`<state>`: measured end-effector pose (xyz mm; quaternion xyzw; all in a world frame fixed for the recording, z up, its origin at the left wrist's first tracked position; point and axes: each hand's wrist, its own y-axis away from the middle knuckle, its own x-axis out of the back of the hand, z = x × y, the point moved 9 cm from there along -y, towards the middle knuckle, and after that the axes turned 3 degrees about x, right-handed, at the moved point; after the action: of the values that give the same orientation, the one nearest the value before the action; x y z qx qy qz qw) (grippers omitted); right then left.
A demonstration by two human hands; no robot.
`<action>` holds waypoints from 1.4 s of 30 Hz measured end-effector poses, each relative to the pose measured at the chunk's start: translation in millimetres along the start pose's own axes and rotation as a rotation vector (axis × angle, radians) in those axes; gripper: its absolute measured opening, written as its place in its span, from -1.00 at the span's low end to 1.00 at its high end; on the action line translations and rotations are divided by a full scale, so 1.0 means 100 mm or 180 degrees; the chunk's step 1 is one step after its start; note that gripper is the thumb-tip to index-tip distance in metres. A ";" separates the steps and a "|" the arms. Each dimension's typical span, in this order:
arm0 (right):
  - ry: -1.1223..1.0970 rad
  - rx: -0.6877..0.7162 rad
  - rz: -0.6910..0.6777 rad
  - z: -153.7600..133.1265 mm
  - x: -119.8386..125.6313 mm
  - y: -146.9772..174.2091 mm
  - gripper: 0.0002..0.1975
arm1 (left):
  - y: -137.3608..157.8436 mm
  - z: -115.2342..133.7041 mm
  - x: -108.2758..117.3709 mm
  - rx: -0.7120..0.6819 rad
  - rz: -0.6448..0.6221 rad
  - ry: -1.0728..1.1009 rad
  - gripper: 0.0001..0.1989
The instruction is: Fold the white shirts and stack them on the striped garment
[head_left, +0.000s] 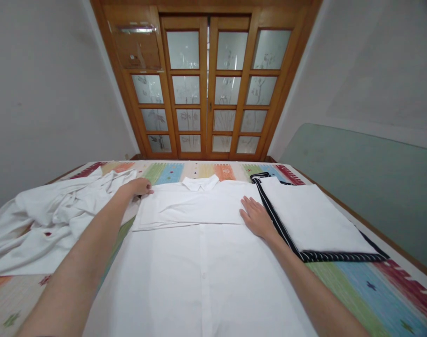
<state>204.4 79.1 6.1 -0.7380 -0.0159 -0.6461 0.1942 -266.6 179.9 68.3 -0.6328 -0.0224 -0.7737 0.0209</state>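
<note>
A white collared shirt [202,276] lies spread out in front of me, its collar at the far end and a button placket down the middle. One sleeve appears to lie folded across its upper part. My left hand [140,186] is closed at the shirt's far left shoulder edge, fingers curled on the cloth. On the right side of the folded sleeve, my right hand [256,217] rests flat with its fingers spread. The shirt's near end runs out of view between my forearms.
Crumpled white cloth [66,206] lies to the left. At right, a folded white garment [314,215] sits on a black striped one [343,256]. Under everything is a colourful patterned bedspread [371,285]. A pale green panel [367,173] borders the right; wooden glass-paned doors [206,84] stand behind.
</note>
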 end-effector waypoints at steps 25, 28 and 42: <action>0.0106 0.0045 -0.0031 0.00 -0.01 0.00 -0.46 | 0.58 0.41 -0.60 -0.0079 0.0391 -0.0420 -0.46; 0.0132 0.0014 -0.0104 0.00 -0.02 0.00 -0.45 | 0.62 0.28 -0.64 -0.0334 0.0232 -0.0278 -0.49; 0.0158 -0.0050 -0.0228 -0.05 0.04 0.01 -0.44 | 0.69 -0.20 0.00 0.1038 0.1080 0.0159 -0.68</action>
<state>200.0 76.0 10.4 -0.7221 -0.0324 -0.6709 0.1654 -282.1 109.9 64.4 -0.5964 -0.0399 -0.7607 0.2531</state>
